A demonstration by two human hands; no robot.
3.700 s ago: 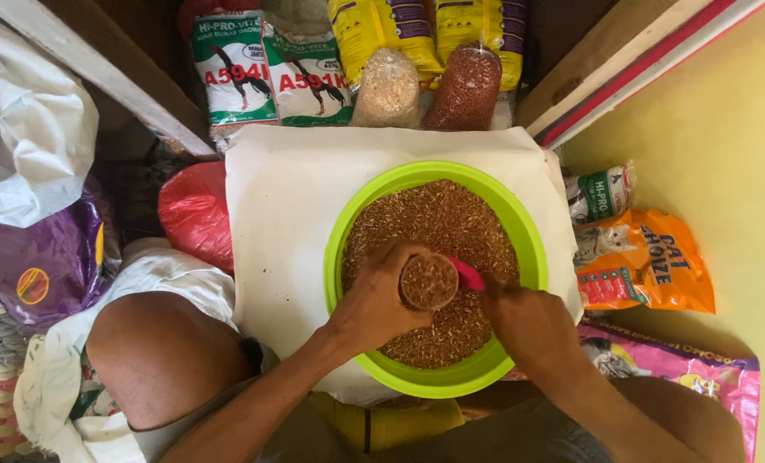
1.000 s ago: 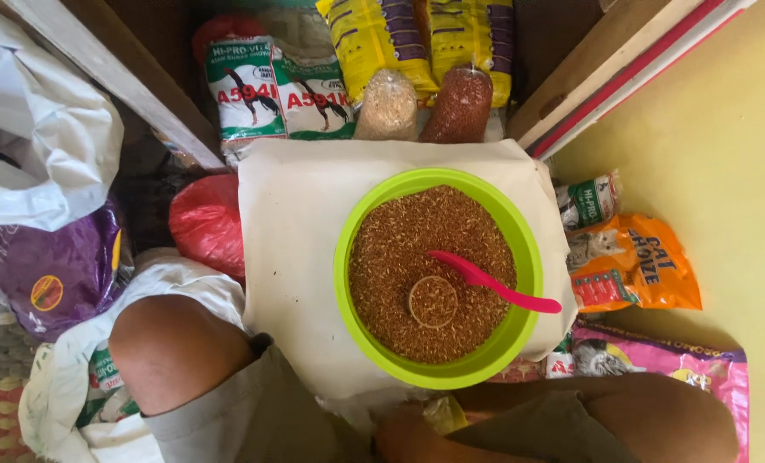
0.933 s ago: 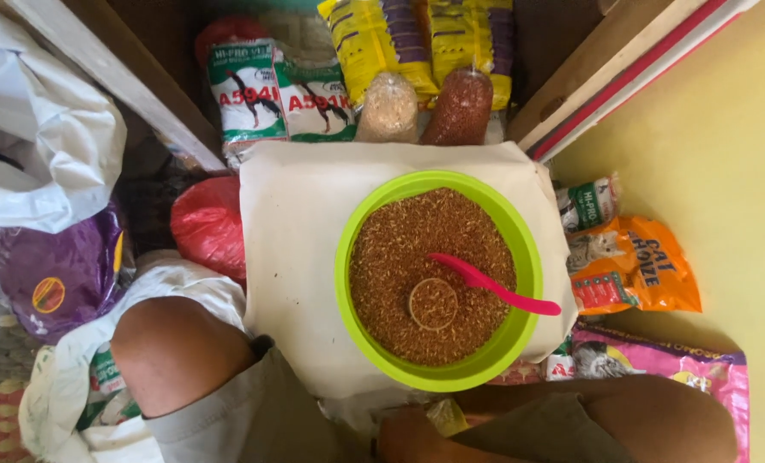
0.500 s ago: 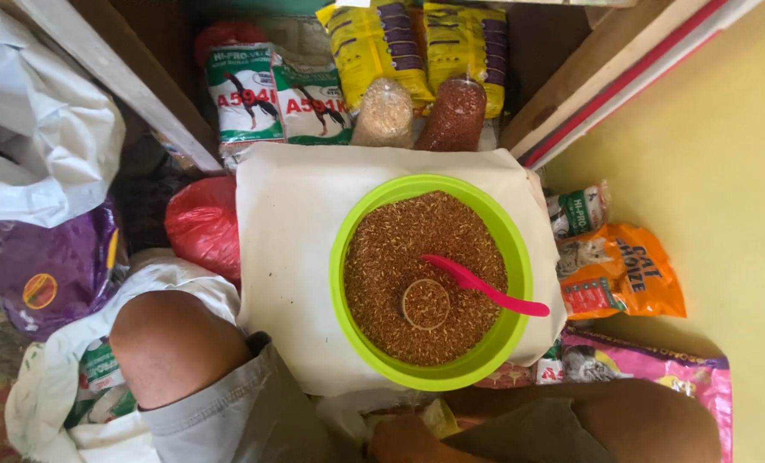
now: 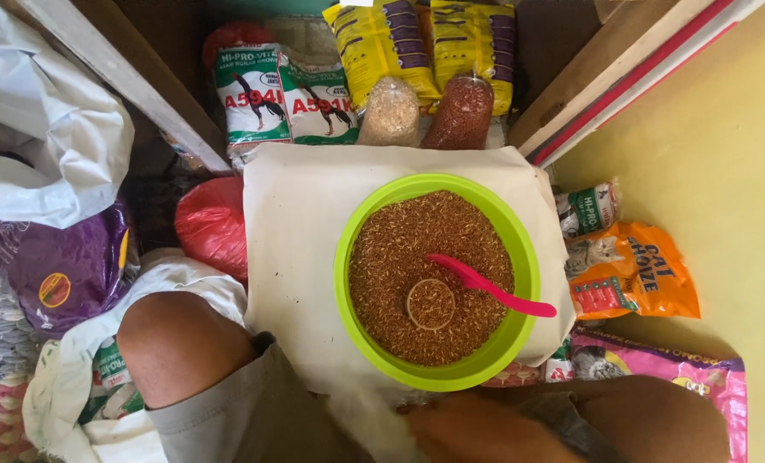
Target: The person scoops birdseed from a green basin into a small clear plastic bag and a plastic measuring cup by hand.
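A lime-green bowl full of reddish-brown grain sits on a cream sack in front of my knees. A pink scoop lies in the grain with its handle over the right rim. A small round cup, filled level with grain, is sunk in the grain near the scoop. My right hand is low at the bottom edge, blurred, below the bowl and next to a whitish blurred thing. Its fingers cannot be made out. My left hand is out of view.
Feed bags stand behind the bowl: two white-and-green ones, yellow ones, two clear bags of grain. An orange pouch and a pink bag lie right, a red bag and a purple bag left. The yellow wall closes the right side.
Both hands have left the bowl; the cup and scoop stay lying in the grain. A hand has now come into view at the bottom edge. The view has shifted slightly.
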